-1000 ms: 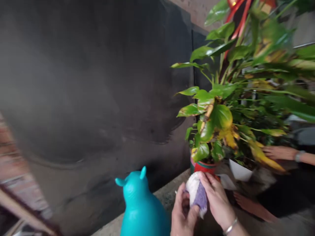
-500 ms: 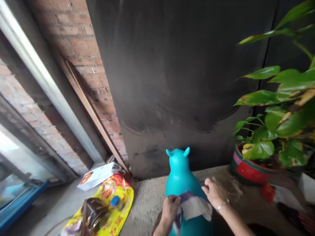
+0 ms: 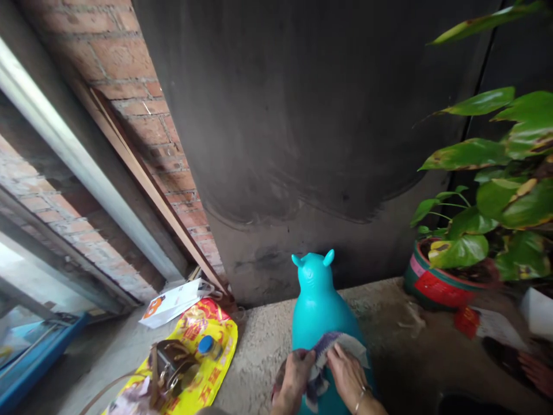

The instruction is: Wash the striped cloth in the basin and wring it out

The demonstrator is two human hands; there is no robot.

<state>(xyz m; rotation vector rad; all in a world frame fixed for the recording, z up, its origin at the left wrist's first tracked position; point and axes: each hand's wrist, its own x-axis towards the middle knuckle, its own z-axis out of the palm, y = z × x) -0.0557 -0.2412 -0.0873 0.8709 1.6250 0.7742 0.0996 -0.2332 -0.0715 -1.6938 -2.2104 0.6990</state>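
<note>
A turquoise inflatable animal toy [image 3: 317, 305] with two small ears stands on the concrete floor in front of a dark wall. Both my hands press a white and purple cloth [image 3: 330, 349] against the toy's lower body. My left hand [image 3: 294, 377] grips the cloth's left side. On the right, my right hand [image 3: 348, 374], with a bracelet on its wrist, lies on the cloth with fingers closed over it.
A potted plant in a red and green pot [image 3: 440, 285] stands at the right. A yellow printed bag [image 3: 207, 357] with a blue-capped bottle [image 3: 207, 346] and a brown object lies at the lower left, beside a white paper bag [image 3: 170, 300]. A brick wall rises at the left.
The view swung left from the plant to the toy. My hands carried the cloth from near the pot onto the toy, and my right hand has come back onto the cloth.
</note>
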